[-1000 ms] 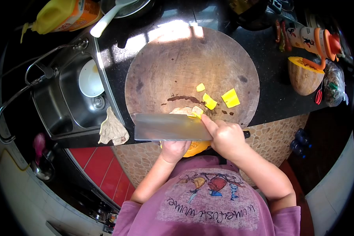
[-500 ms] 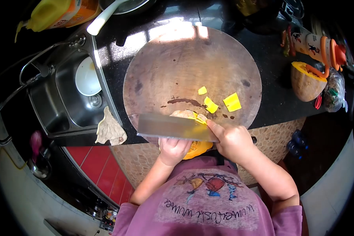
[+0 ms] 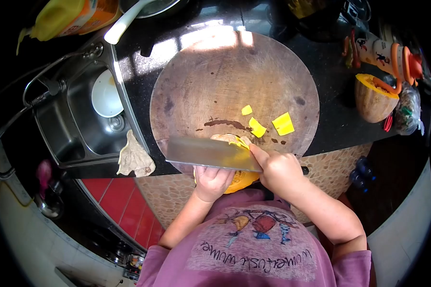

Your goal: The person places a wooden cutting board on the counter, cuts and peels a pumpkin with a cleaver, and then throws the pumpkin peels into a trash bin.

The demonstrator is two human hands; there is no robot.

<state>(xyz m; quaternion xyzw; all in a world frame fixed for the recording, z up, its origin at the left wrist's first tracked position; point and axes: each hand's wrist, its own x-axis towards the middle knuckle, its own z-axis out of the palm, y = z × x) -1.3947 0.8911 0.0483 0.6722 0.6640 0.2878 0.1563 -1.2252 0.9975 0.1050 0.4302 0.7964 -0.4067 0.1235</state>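
In the head view my right hand [image 3: 283, 172] is closed around the handle of a broad cleaver [image 3: 206, 154], its index finger laid along the blade. The blade lies across a pumpkin piece [image 3: 244, 181] at the near edge of the round wooden cutting board [image 3: 225, 81], hiding much of it. Beneath the blade my left hand [image 3: 210, 184] is closed on the pumpkin's left side, its fingertips partly covered. Pale peel with yellow flesh [image 3: 232, 138] shows beyond the blade's far edge. Several yellow pumpkin pieces [image 3: 283, 124] lie on the board.
Left of the board is a steel sink [image 3: 88, 138] with a white bowl [image 3: 107, 94]. A pale cloth-like piece [image 3: 135, 155] rests at the counter's edge. On the right stand a cut pumpkin half [image 3: 376, 103] and an orange-handled bottle [image 3: 380, 53]. A white-handled pan [image 3: 129, 21] sits at the back.
The cleaver and my right hand have shifted very slightly left and toward my body. My left hand stays on the pumpkin, and the loose pieces have not moved.
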